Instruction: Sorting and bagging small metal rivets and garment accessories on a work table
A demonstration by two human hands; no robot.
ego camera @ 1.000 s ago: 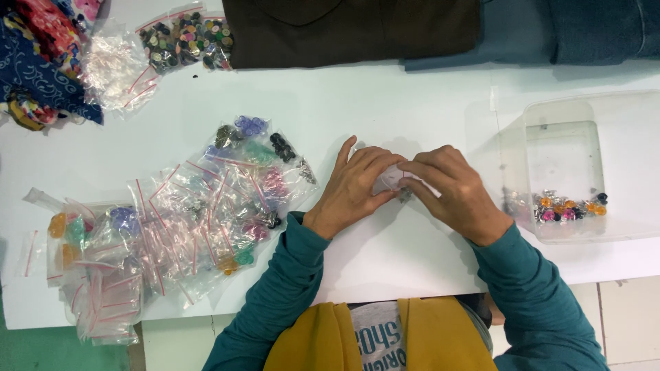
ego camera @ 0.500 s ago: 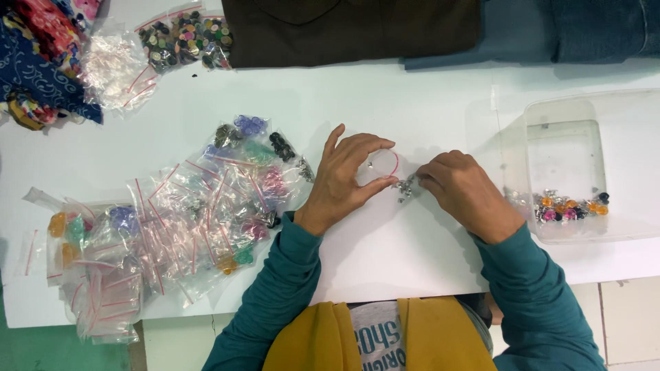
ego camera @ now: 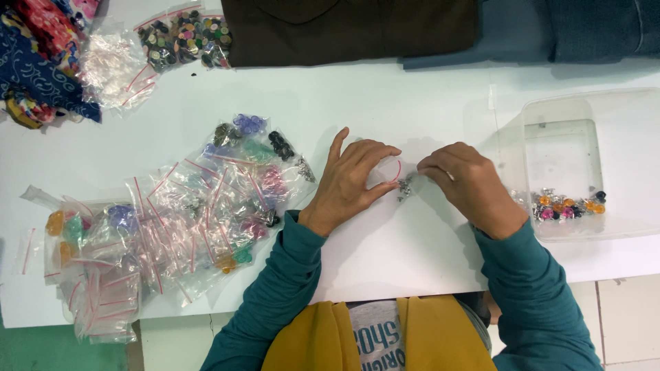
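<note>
Here, metal bits point(ego camera: 404, 187) between both hands.

The left hand point(ego camera: 354, 180) rests flat on the white table point(ego camera: 385, 103), its fingers pinning a small clear zip bag point(ego camera: 386, 172) with a red seal strip. The right hand point(ego camera: 467, 187) pinches at a cluster of small metal pieces point(ego camera: 404, 187) lying at the bag's mouth. A heap of clear zip bags point(ego camera: 179, 220) holding coloured beads lies left of the hands, and a clear plastic tray point(ego camera: 564, 148) with coloured beads point(ego camera: 567, 206) sits to the right.
</note>
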